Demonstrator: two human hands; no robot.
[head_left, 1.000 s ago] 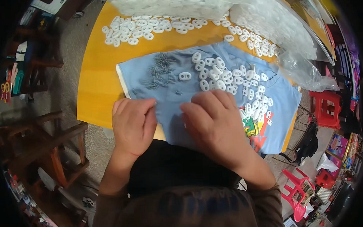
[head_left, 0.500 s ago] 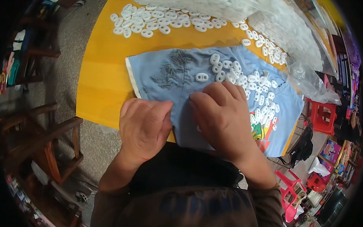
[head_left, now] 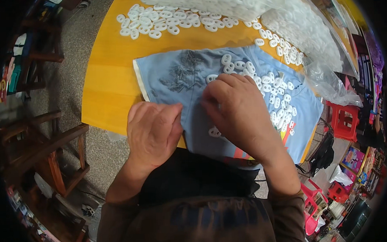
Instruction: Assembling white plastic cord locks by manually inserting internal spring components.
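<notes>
While the left hand (head_left: 155, 133) and right hand (head_left: 242, 110) are being held loosely curled, whether anything is being gripped cannot be told. White pieces (head_left: 266, 87), likely light, stiff, slippery, are being borne by the blue shirt (head_left: 194, 129), best pinched at their rims; more are being contained by a clear bag (head_left: 240, 8).

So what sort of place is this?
Probably a cluttered home or small workshop: a yellow table scattered with white pieces, dark wooden furniture at left, and a red stool at right.
</notes>
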